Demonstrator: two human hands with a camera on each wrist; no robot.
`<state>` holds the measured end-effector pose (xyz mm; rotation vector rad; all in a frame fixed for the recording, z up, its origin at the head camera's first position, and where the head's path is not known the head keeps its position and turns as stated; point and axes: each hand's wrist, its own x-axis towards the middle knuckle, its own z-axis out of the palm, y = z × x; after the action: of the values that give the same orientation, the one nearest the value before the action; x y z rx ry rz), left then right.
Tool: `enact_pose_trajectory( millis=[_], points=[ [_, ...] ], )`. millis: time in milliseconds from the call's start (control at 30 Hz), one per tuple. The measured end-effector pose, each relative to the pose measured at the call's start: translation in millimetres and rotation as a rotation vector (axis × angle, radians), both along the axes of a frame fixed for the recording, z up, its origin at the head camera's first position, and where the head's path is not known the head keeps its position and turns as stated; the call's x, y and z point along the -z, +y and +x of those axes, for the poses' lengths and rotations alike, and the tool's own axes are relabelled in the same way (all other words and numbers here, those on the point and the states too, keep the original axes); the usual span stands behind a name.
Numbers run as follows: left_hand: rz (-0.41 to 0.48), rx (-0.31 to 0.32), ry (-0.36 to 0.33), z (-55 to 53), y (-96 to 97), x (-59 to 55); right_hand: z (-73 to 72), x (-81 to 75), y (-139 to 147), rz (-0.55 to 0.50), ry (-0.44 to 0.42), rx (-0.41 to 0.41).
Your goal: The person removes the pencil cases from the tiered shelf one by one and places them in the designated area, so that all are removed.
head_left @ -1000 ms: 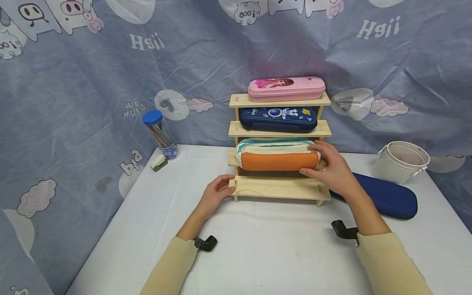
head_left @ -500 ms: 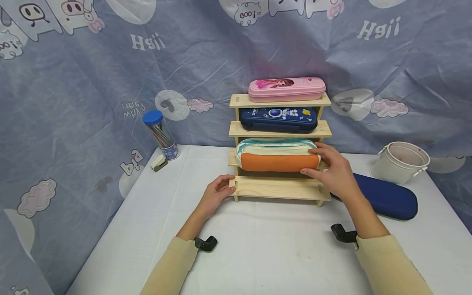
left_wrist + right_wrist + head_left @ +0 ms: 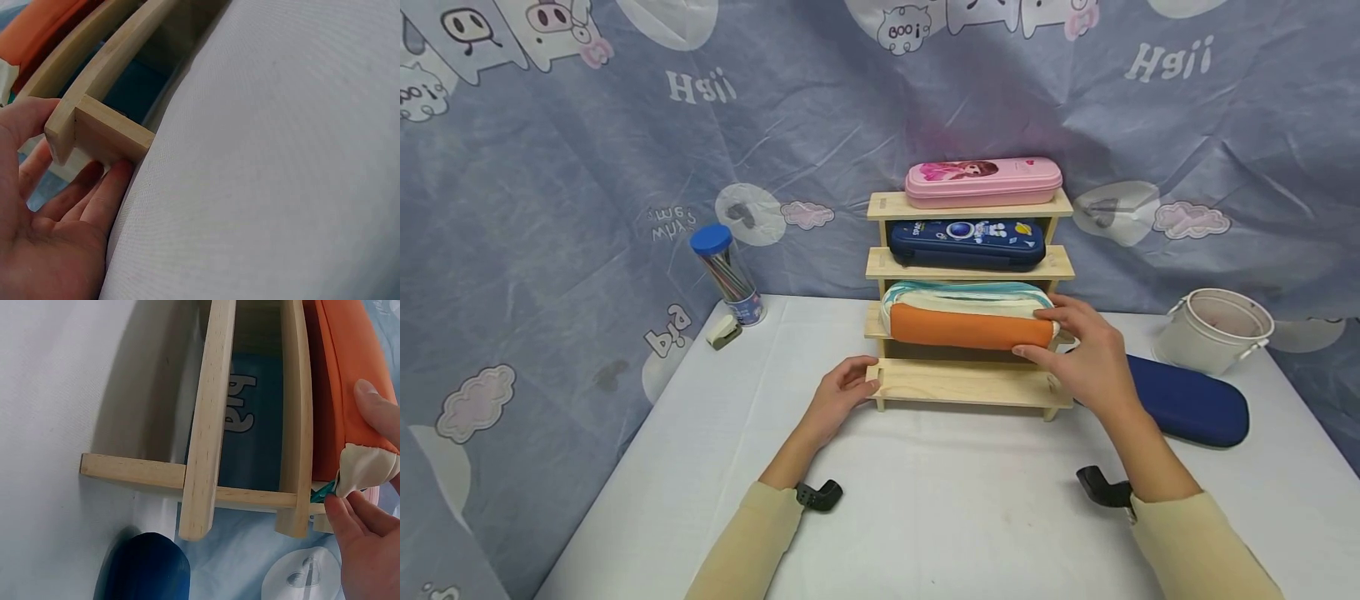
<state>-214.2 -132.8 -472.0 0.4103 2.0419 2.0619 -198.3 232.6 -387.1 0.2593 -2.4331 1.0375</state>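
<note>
On the third tier of a stepped wooden shelf lies an orange pencil case with a white and teal striped top. My right hand pinches its right end, thumb on the orange front and fingers behind the white end, as the right wrist view shows. My left hand grips the left end of the lowest board, thumb on its edge and fingers against the leg. The case's right end sits slightly lower and nearer than its left.
A pink pencil case and a navy space-print pencil case occupy the upper tiers. Right of the shelf lie a plain navy case and a white bucket. At left stand a blue-lidded jar and a small stapler.
My right hand has shifted slightly right and toward me, swinging the orange pencil case's right end with it. The left hand has stayed on the shelf.
</note>
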Motion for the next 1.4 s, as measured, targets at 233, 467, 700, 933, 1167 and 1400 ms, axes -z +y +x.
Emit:
enact_pose_trajectory(
  millis=[233, 467, 700, 933, 1167, 1400],
  points=[
    [-0.013, -0.013, 0.0, -0.2, 1.1, -0.3, 9.5, -0.1, 1.2, 0.023, 0.054, -0.003],
    [-0.023, -0.017, -0.005, -0.2, 0.9, -0.2, 18.1, 1.0, 6.6, 0.053, 0.097, 0.014],
    [-0.02, -0.012, -0.002, 0.0, 0.6, 0.0, 30.9, -1.4, 13.4, 0.066, 0.08, 0.046],
    [-0.005, 0.0, 0.0, 0.0, 0.5, 0.6, 41.6, 2.2, 22.4, 0.052, 0.147, 0.038],
    [-0.003, -0.006, 0.0, -0.4, 1.0, 1.3, 55.0, 4.5, 31.9, 0.06, 0.217, 0.025],
    [0.012, -0.011, 0.01, -0.5, 1.2, 1.8, 67.9, 6.6, 42.4, 0.079, 0.256, 0.033]
  ],
)
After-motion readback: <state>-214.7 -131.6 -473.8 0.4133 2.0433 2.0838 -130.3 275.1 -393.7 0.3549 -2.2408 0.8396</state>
